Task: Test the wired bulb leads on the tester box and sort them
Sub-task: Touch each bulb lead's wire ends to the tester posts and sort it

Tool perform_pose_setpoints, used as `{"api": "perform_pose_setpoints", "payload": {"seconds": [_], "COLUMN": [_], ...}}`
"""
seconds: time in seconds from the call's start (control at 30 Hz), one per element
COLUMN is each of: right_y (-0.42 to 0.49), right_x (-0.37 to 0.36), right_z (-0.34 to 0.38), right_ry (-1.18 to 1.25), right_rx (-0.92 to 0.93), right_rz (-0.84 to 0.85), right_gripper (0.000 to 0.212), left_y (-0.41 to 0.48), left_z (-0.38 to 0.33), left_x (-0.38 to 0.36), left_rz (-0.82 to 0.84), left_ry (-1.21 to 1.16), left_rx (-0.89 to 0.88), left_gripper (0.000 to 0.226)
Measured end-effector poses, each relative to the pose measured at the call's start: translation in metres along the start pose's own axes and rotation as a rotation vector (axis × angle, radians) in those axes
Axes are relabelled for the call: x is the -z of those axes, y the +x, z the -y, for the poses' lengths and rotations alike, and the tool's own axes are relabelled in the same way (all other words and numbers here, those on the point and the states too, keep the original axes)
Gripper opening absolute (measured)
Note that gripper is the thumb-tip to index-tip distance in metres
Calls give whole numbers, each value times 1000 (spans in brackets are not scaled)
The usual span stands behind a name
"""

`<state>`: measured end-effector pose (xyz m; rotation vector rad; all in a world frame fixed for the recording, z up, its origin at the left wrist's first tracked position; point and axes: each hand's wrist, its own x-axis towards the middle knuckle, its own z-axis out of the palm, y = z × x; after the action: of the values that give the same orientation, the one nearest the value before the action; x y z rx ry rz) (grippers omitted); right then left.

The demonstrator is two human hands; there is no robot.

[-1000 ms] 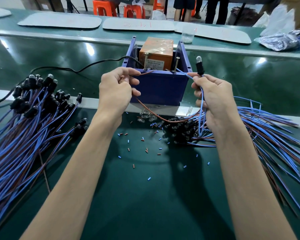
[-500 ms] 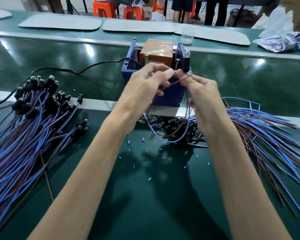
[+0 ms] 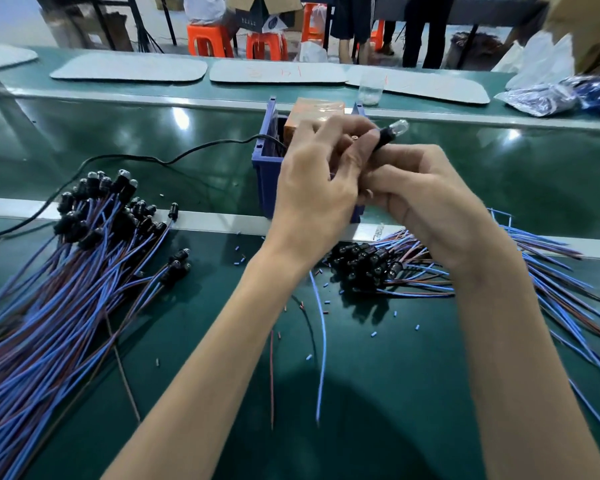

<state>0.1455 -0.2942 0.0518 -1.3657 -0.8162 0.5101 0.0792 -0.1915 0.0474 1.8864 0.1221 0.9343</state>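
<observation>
My left hand (image 3: 312, 192) and my right hand (image 3: 426, 199) are pressed together in front of the blue tester box (image 3: 266, 174), which holds an orange unit (image 3: 314, 106). Between their fingers they pinch one bulb lead; its black holder and clear bulb (image 3: 392, 131) stick out up and to the right. Its blue wire (image 3: 322, 344) and red wire (image 3: 272, 375) hang loose below my wrists over the green mat. A large pile of leads (image 3: 66, 289) lies at the left. Another pile (image 3: 371, 268) lies under my right wrist, its wires fanning right.
A black cable (image 3: 153, 159) runs left from the tester box. Small cut bits of wire insulation (image 3: 326, 303) are scattered on the mat. A clear cup (image 3: 370, 90), grey pads and plastic bags (image 3: 548, 95) sit on the far bench. Orange stools and people's legs stand behind.
My hands have closed together and lifted the bulb up to the right. The wire ends have left the tester box and now dangle toward me.
</observation>
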Motion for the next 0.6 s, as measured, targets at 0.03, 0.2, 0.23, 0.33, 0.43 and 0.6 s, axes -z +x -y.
{"api": "perform_pose_setpoints", "payload": {"seconds": [0.03,0.2,0.23,0.33,0.43,0.6], "right_y": [-2,-10,-13,-33,-56,-80], "right_x": [-1,-9,-13,-22,-30,-46], "right_z": [4,-3,-10,-38,-61,-90], "right_ry": [38,-204,-318,-569,-688,-693], "right_rx": [6,-18,23,100,82,51], "right_rz": [34,-201,-280,-332,-259,-121], "right_gripper": [22,46,45,40,42,35], "left_y": [1,-4,-10,-38,-73,-111], "left_z": [-4,2,9,30,47,68], "left_x": [2,13,16,25,33,41], "left_rz": [-2,135,181,272,409,517], "left_ry": [19,281,326,327,341,498], "left_rx": [-42,-187,-188,-166,-169,-189], "left_gripper": [7,11,14,10,18,33]}}
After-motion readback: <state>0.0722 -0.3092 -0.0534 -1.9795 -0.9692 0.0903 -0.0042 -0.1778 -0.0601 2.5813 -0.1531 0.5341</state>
